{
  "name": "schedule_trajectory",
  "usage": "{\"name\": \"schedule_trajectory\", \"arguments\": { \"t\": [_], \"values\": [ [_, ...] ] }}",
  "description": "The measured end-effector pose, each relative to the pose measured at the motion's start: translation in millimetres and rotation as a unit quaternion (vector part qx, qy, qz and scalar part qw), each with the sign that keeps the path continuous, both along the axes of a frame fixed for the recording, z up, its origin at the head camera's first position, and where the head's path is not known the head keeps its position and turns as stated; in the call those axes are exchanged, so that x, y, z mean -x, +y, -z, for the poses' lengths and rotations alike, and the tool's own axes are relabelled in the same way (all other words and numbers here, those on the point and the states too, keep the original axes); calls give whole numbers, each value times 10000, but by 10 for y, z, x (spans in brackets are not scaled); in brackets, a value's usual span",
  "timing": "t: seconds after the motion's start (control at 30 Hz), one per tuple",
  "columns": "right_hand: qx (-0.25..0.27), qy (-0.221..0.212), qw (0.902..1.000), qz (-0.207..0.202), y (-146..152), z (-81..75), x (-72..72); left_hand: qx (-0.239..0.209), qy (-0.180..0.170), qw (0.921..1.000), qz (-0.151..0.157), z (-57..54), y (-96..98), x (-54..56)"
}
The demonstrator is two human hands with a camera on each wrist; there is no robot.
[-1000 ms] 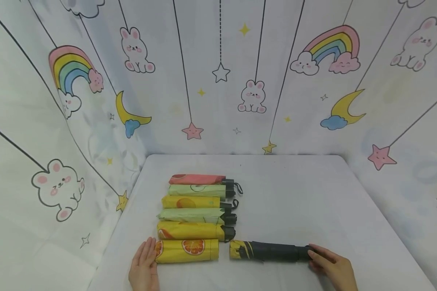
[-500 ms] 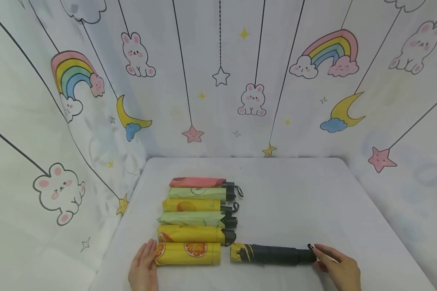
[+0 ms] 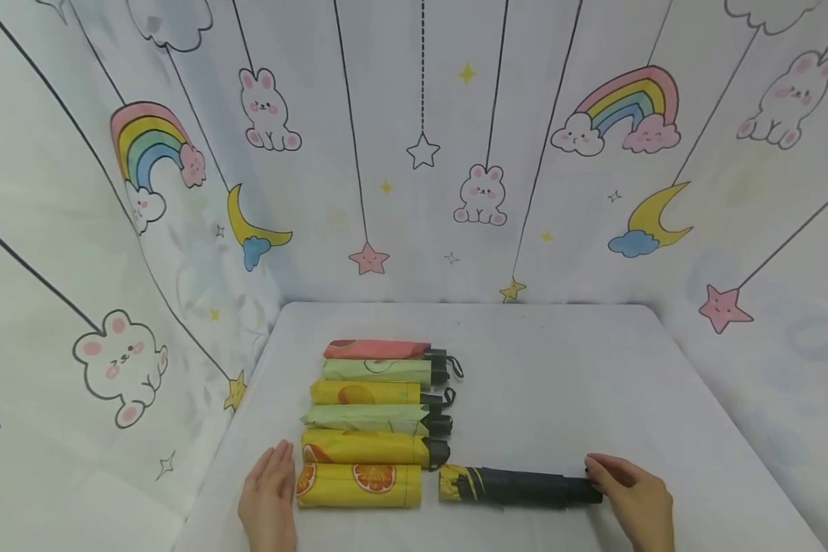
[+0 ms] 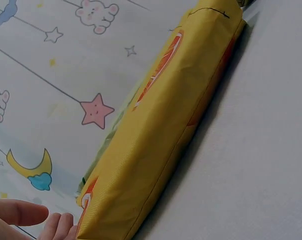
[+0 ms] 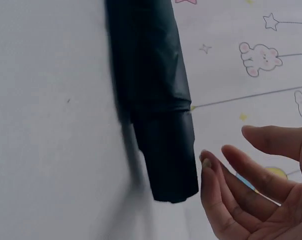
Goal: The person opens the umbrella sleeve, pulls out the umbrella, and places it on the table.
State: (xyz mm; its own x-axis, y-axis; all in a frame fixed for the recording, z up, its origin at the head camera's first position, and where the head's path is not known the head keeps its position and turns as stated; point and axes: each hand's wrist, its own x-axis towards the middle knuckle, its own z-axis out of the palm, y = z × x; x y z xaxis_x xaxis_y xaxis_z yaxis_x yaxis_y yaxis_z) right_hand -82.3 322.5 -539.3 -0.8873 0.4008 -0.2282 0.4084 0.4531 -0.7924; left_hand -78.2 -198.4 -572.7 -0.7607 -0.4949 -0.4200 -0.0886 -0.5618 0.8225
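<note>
A folded black umbrella [image 3: 524,487] with a yellow end lies crosswise at the table's front. Its black handle [image 5: 170,155] points right. Beside that handle is my right hand [image 3: 635,494], thumb and fingers apart in the right wrist view [image 5: 261,190], holding nothing. To the umbrella's left, across a small gap, lies a yellow umbrella cover [image 3: 359,486] printed with orange slices. My left hand [image 3: 269,494] stands at the cover's left end with straight fingers; in the left wrist view its fingertips [image 4: 56,227] are close to the cover [image 4: 151,135]. Whether they touch it I cannot tell.
Behind the cover, several folded umbrellas lie in a row: yellow [image 3: 362,447], green [image 3: 366,418], yellow [image 3: 366,393], another green [image 3: 377,372] and red [image 3: 377,349], black handles to the right. The white table [image 3: 559,383] meets a patterned curtain [image 3: 317,192] at its back edge.
My right fingers have come off the umbrella's handle, which they touched before. My left hand has drawn slightly left of the cover. The whole head view has shifted a little downward.
</note>
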Motion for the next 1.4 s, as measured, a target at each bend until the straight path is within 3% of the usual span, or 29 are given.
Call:
{"name": "schedule_trajectory", "arguments": {
  "t": [0.3, 0.63, 0.9, 1.07, 1.4],
  "values": [
    [17, 22, 9996, -295, -199, -96, 118, -131, 112, 9998, 135, -88, -44, 80],
    [-166, 142, 9967, -784, -480, -138, 263, 48, 302, 9989, 353, -89, -6, 126],
    [-449, 373, 9906, -1233, -755, -161, 348, 69, 206, 9990, 383, -82, 21, 171],
    [-585, 532, 9873, -1380, -904, -132, 379, 120, 96, 9993, 339, -67, 29, 199],
    [-518, 618, 9845, -1557, -1191, -67, 436, 363, 162, 9973, 624, -36, 16, 223]
  ]
}}
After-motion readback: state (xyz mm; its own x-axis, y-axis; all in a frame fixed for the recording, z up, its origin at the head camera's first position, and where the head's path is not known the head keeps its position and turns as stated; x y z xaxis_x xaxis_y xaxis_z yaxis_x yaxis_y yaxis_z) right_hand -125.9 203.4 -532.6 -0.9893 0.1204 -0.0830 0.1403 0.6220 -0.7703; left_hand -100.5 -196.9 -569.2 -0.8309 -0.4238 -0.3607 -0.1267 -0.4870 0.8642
